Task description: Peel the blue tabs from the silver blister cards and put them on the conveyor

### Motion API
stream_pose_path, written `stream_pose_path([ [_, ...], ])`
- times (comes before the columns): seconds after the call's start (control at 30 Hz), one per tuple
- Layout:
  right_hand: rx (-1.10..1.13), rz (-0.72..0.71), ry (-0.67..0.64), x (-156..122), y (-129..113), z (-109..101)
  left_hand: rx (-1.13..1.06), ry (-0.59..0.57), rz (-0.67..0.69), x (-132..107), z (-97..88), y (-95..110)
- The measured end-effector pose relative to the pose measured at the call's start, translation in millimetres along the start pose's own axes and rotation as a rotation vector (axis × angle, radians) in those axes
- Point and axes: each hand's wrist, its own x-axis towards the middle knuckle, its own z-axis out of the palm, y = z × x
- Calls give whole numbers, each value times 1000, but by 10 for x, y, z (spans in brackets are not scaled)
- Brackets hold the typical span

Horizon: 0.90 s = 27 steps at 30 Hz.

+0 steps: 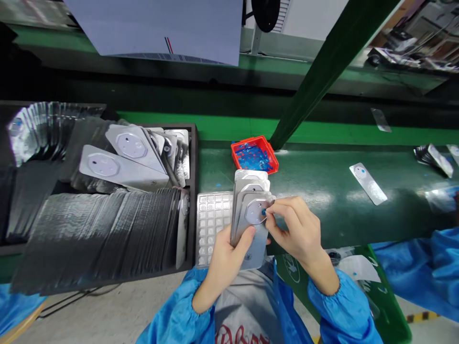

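Observation:
A fanned stack of flat silver plates, with octagonal recesses near their upper ends, sits in my left hand, its thumb pressed on the front plate. My right hand pinches a small blue piece at the right side of the front plate's recess. Beyond the stack stands a red tray holding many small blue pieces. Partly behind my left hand lies a clear plastic blister sheet with rows of square pockets.
To the left, a dark box holds rows of upright plates and several loose ones. A single plate lies on the green bench at right. A green post rises behind the red tray. A blue sleeve of another person shows at far right, near a green bin.

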Motion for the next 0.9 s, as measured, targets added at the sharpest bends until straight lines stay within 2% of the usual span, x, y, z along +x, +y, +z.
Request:
stream_pose_path([
  [0.07, 92, 160, 44, -44, -44, 29, 32, 18, 12, 0, -2, 3],
  [0.13, 246, 400, 96, -91, -101, 57, 48, 32, 4, -6, -7, -5],
  [0.23, 550, 695, 30, -135, -180, 86, 58, 12, -36, -12, -22, -47],
  [0.33, 734, 844, -21, -154, -192, 107, 80, -1, -53, 2, -42, -114],
  [0.43, 786, 970, 74, -209, -42, 115, 118, 22, -33, 7, -68, -170],
  [0.53, 659, 1118, 250, -296, 368, 63, 145, 63, -37, -14, -119, -203],
  [0.6, 493, 1187, 389, -325, 785, -20, 147, 95, -39, -21, -176, -232],
  [0.67, 384, 1218, 460, -305, 1263, -132, 135, 106, -36, 0, -252, -280],
  [0.8, 160, 1310, 463, -190, 2143, -383, 108, 69, -112, 111, -418, -420],
  [0.9, -2, 1393, 379, -214, 2534, -556, 116, 60, -147, 143, -465, -491],
])
